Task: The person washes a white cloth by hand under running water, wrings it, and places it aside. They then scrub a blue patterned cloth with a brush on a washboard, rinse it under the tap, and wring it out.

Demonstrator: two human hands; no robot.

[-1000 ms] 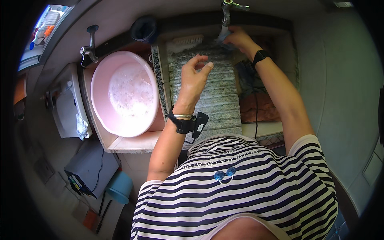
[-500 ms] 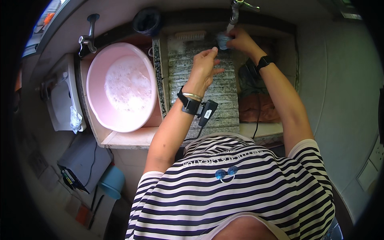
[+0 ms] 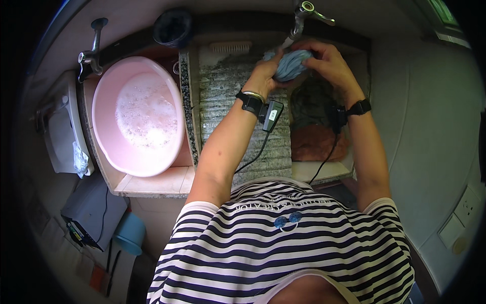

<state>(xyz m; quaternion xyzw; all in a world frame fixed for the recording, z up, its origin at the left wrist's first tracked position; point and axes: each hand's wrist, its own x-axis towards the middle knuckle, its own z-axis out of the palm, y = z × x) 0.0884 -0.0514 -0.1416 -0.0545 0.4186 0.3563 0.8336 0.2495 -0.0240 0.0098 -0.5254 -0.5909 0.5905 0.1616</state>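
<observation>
A bunched light-blue cloth [image 3: 291, 66] is between my two hands, just below the mouth of the right faucet [image 3: 299, 23]. My left hand [image 3: 264, 76] grips it from the left, with the thumb up along its side. On the other side my right hand [image 3: 329, 62] has its fingers curled over the cloth's upper right. Beneath my hands lies the wet, ridged stone washboard [image 3: 243, 121]. A scrubbing brush [image 3: 231, 47] rests at its far end. Dark and reddish-brown cloth [image 3: 319, 142] lies in the basin right of the washboard.
A pink tub [image 3: 101, 137] of foamy water stands in the left basin, with another faucet [image 3: 91, 55] behind it. A dark container [image 3: 173, 28] sits on the back ledge. A light-blue bucket [image 3: 129, 233] is at lower left. Cables hang from both wrist devices.
My left hand has moved from beside the cloth to grip it. The cloth now shows larger and bunched between both hands. The view has shifted slightly.
</observation>
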